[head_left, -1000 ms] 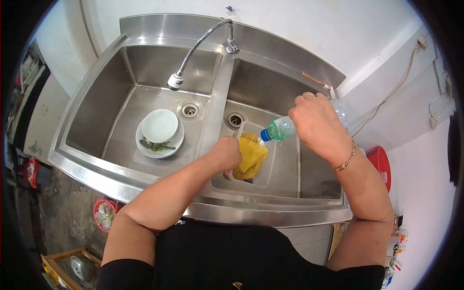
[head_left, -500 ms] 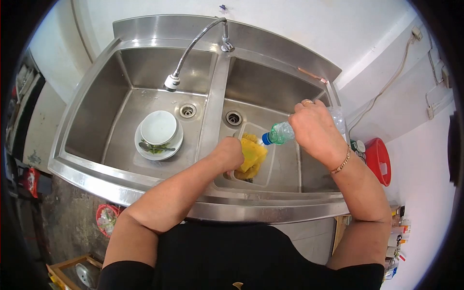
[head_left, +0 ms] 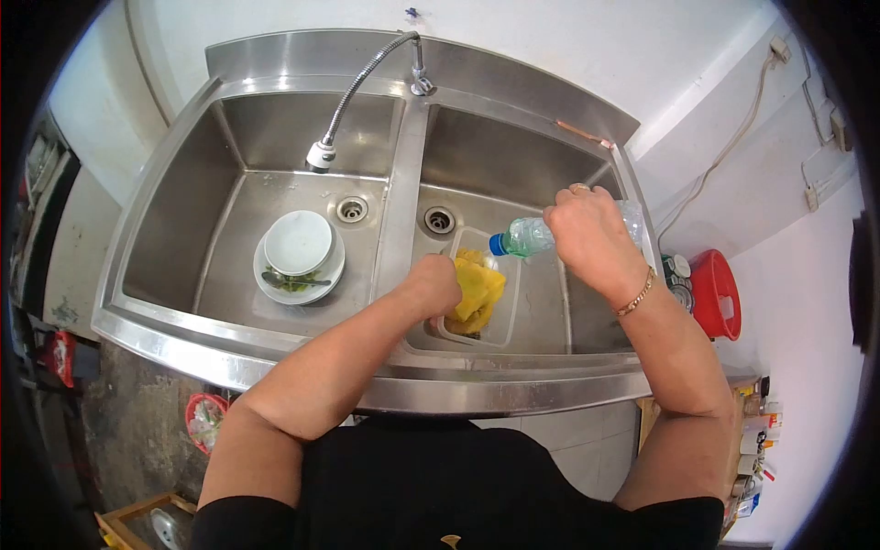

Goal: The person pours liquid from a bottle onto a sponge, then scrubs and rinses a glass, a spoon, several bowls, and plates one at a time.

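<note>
The left hand (head_left: 435,286) is closed on the upper left part of a single yellow cloth (head_left: 477,291), which looks soft, crumpled and folded over itself. The cloth is at one clear, shallow container (head_left: 509,316) with rounded corners, in the right basin (head_left: 547,321) of a steel double sink. Bare basin floor runs between the container's right edge and the basin wall. The right hand (head_left: 591,234) is wrapped around one clear, green-tinted plastic bottle (head_left: 532,236), tilted on its side, its blue cap end (head_left: 497,245) just above the cloth, apart from the left hand. In the left basin (head_left: 234,266), one white bowl (head_left: 300,242) sits on a white plate (head_left: 336,272) with one spoon (head_left: 307,281) and green scraps; open floor surrounds the stack. Farther back are two drains, one per basin, and one flexible faucet (head_left: 356,87) reaching over the left basin.
</note>
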The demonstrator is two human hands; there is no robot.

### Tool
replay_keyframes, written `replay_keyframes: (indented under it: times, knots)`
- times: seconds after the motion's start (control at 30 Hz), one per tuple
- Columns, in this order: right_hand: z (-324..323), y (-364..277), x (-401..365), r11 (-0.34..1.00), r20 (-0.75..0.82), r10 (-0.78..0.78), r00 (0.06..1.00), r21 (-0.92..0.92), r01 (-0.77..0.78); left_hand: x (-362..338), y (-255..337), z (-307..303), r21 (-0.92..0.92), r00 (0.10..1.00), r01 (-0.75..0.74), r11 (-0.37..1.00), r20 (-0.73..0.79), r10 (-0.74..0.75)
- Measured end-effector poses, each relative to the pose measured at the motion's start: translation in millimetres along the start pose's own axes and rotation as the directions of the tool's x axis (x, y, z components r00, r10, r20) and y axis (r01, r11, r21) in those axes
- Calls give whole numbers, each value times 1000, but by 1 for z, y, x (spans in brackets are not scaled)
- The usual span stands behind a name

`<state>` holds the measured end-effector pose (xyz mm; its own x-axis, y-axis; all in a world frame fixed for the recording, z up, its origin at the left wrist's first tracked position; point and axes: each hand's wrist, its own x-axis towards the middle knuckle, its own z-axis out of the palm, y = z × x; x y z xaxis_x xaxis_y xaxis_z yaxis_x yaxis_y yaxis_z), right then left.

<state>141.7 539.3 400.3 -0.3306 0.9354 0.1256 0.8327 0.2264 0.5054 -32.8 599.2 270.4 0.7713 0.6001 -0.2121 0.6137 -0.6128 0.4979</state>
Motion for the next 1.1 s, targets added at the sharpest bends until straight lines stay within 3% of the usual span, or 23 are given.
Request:
replay_keyframes:
  times: [0.1,0.23,0.33,0.43,0.6,0.87,1.03,1.1]
  knots:
    - [1,0,-4,1000,2,19,1000,-15,-19,1,0,1,-106,997,83,991,15,-82]
    - [-5,-2,-12,999,34,27,999,24,-27,3,0,3,-80,998,46,996,52,-42]
    - [-13,-8,-20,998,76,33,997,56,-38,7,0,7,-1,994,101,995,31,-101]
    - [-22,-17,-28,994,86,31,996,104,-40,5,1,6,-108,990,142,984,8,-142]
    - [-28,-29,-36,979,121,26,992,196,-49,2,5,0,-265,968,251,931,93,-235]
    - [-5,-11,-43,986,-2,143,990,89,-143,3,1,2,-239,992,123,963,68,-110]
    - [-3,-23,-54,975,97,158,983,142,-171,3,1,2,-268,995,87,959,67,-71]
    - [-2,-20,-56,970,102,150,983,177,-167,3,5,-1,-215,984,162,963,101,-143]
